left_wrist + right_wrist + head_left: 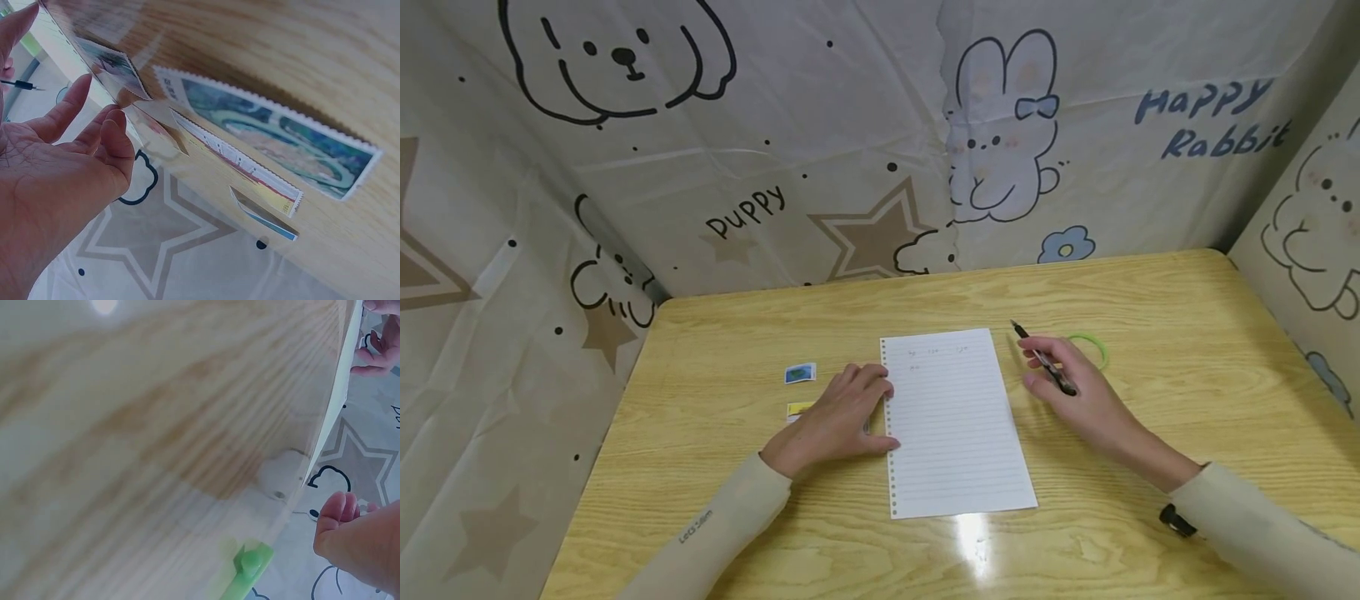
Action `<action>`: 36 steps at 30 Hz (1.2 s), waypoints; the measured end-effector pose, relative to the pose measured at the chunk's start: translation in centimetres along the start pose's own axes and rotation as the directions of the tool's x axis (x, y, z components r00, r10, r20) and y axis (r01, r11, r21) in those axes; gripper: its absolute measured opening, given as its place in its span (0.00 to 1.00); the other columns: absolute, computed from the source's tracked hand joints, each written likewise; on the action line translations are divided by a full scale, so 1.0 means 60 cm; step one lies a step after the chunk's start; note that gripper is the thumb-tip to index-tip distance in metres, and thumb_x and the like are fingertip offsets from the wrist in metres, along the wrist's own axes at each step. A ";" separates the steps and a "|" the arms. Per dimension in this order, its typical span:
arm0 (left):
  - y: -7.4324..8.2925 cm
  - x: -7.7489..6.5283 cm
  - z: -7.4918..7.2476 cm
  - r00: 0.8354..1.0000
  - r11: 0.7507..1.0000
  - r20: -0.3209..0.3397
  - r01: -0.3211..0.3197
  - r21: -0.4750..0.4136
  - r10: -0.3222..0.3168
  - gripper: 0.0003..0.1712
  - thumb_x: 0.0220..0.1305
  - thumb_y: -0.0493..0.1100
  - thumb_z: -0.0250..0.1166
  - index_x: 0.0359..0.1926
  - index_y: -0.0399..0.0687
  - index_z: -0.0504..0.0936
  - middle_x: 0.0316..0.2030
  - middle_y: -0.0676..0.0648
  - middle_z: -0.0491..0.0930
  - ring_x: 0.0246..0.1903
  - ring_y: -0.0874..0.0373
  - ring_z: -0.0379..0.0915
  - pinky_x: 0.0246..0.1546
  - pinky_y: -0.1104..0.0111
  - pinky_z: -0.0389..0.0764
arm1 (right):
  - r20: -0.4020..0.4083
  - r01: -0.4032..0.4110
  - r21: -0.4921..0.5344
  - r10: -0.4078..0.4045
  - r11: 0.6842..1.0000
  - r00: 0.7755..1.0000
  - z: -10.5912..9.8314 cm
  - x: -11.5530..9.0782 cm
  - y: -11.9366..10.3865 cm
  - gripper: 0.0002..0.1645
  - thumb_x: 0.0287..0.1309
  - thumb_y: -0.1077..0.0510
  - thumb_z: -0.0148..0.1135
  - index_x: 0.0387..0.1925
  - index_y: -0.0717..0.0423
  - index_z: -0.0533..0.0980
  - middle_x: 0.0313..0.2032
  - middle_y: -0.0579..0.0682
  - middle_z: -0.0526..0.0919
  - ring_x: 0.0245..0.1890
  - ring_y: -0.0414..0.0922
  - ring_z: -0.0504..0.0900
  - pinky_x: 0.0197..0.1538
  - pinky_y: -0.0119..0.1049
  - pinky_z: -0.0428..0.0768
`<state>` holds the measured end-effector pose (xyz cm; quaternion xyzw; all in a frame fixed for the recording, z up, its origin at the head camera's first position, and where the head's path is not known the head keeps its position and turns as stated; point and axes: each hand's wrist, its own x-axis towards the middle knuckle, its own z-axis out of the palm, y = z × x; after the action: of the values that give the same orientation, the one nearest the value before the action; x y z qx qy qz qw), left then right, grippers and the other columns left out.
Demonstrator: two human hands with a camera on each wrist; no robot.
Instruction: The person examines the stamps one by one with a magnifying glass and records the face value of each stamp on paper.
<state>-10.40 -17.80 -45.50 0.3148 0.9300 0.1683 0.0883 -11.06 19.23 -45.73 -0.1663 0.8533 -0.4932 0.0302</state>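
Note:
A lined sheet of paper [955,433] with punched holes down its left side lies on the table, a few faint marks near its top. My left hand [842,412] rests at the sheet's left edge, fingertips and thumb spread along the holes. Between the fingers of my right hand [1078,400] is a black pen [1045,362], its tip pointing up and left beyond the sheet's right edge. Left of the paper are a blue stamp [801,373] and a yellow stamp [797,410], the latter partly hidden by my left hand. A large green-blue stamp [269,134] shows in the left wrist view.
A bright green ring-shaped item [1101,350] lies on the wooden table [1187,333] behind my right hand. Cloth printed with cartoons [850,100] hangs along the table's back and sides. A small black object [1177,521] sits at my right sleeve cuff.

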 end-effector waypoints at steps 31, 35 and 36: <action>0.000 0.001 -0.001 1.000 1.000 -0.006 -0.015 -0.006 0.015 0.36 0.65 0.59 0.81 0.58 0.39 0.78 0.70 0.38 0.70 0.61 0.41 0.66 0.63 0.48 0.70 | 0.160 0.099 -0.220 -0.065 0.970 0.985 -0.007 0.007 0.049 0.44 0.63 0.56 0.78 0.74 0.62 0.68 0.59 0.57 0.72 0.52 0.47 0.67 0.53 0.41 0.69; -0.001 0.002 0.000 1.000 1.000 0.001 -0.010 -0.001 0.010 0.36 0.65 0.60 0.80 0.59 0.40 0.77 0.70 0.38 0.70 0.61 0.42 0.65 0.64 0.49 0.69 | 0.192 0.145 -0.226 -0.102 0.963 0.976 -0.007 0.009 0.056 0.46 0.61 0.56 0.80 0.74 0.62 0.67 0.54 0.54 0.71 0.51 0.46 0.65 0.52 0.38 0.66; -0.001 0.002 0.000 1.000 1.000 0.002 -0.009 0.000 0.009 0.36 0.65 0.60 0.80 0.59 0.40 0.77 0.70 0.38 0.70 0.62 0.42 0.65 0.64 0.49 0.69 | 0.196 0.151 -0.226 -0.107 0.962 0.975 -0.008 0.009 0.058 0.46 0.61 0.55 0.81 0.74 0.61 0.67 0.53 0.53 0.70 0.51 0.46 0.65 0.51 0.38 0.66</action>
<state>-10.52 -17.76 -45.55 0.3190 0.9285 0.1683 0.0882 -12.54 21.04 -48.41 -0.2684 0.8876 -0.3702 0.0555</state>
